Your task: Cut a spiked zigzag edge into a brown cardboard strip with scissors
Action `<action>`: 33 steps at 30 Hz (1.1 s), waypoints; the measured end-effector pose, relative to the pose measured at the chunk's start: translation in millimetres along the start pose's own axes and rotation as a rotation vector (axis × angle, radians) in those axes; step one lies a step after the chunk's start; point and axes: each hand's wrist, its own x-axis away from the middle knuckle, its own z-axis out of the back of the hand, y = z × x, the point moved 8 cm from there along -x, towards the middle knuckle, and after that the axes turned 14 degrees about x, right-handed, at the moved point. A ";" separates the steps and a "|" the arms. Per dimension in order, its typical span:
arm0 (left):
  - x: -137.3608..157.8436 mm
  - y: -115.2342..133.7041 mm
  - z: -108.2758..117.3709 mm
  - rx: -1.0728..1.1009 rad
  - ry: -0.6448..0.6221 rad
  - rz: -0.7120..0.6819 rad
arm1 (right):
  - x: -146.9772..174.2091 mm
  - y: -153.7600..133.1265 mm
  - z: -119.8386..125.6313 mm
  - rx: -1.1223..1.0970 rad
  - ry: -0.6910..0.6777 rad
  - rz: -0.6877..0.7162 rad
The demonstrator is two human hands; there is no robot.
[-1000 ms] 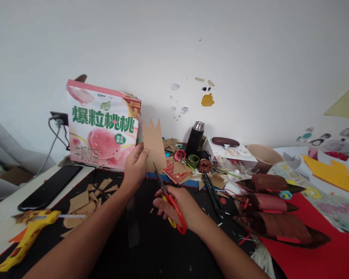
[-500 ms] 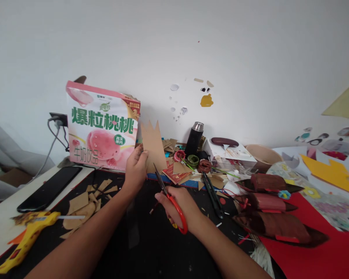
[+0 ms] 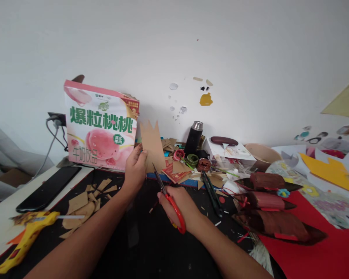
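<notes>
My left hand (image 3: 136, 166) pinches the lower left edge of a brown cardboard piece (image 3: 152, 145), holding it upright. The top of that piece is cut into jagged points. My right hand (image 3: 178, 205) grips a pair of scissors (image 3: 174, 207) with red-orange handles, and the dark blades point up and left, just below the cardboard. The blades look nearly closed. Cardboard scraps (image 3: 83, 205) lie on the black mat (image 3: 151, 248) left of my left forearm. A black utility knife (image 3: 211, 193) rests right of my right hand.
A pink drink carton (image 3: 101, 128) stands at the back left. In front are a phone (image 3: 48, 190) and a yellow glue gun (image 3: 29, 240). Behind my hands are a black flask (image 3: 193, 138) and small paint jars (image 3: 192, 160). Brown boat models (image 3: 279, 226) sit on red paper (image 3: 317, 259).
The view has shifted very slightly. Both hands keep their hold on the cardboard and the scissors, with almost no movement.
</notes>
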 end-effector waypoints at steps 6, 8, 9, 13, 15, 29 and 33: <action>-0.3 -0.6 1.3 0.014 0.019 0.003 | 1.7 8.2 -9.5 -0.082 -0.042 -0.054; -0.5 0.5 1.3 -0.003 0.016 -0.001 | 2.5 10.5 -11.7 -0.126 -0.060 -0.063; -0.7 1.0 1.2 -0.009 0.014 -0.004 | 2.8 10.3 -11.8 -0.144 -0.069 -0.057; -1.9 1.9 1.5 -0.018 0.004 -0.016 | 2.5 3.6 -6.3 -0.156 -0.089 0.002; -2.8 1.4 2.4 -0.025 0.005 -0.022 | 1.9 2.4 -5.7 -0.174 -0.102 0.011; 2.4 3.0 -2.9 -0.094 -0.036 -0.049 | 0.3 10.6 -12.1 -0.364 -0.124 0.027; 5.4 14.6 -5.0 -0.142 -0.023 -0.109 | -1.1 11.0 -9.6 -0.343 -0.117 -0.016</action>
